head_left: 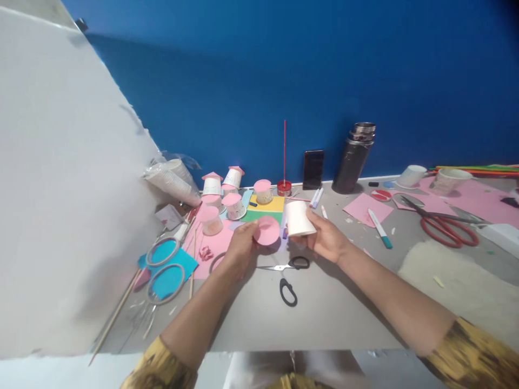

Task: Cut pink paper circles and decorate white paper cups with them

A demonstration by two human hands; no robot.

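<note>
My left hand (pixel 242 246) pinches a round pink paper disc (pixel 267 231) above the grey table (pixel 324 308). My right hand (pixel 325 239) grips a white paper cup (pixel 299 218) lying on its side, its bottom turned toward the disc. Cup and disc are a few centimetres apart. Black-handled scissors (pixel 288 275) lie open on the table just below both hands.
Several small cups with pink tops (pixel 227 197) stand at the back left beside a stack of cups (pixel 170 181). Tape rings lie on blue paper (pixel 168 267). Red-handled scissors (pixel 441 221), a marker (pixel 380 228), a dark flask (pixel 353 158), a phone (pixel 313 169) and pink paper (pixel 367 208) are to the right. A large white board (pixel 60 189) fills the left.
</note>
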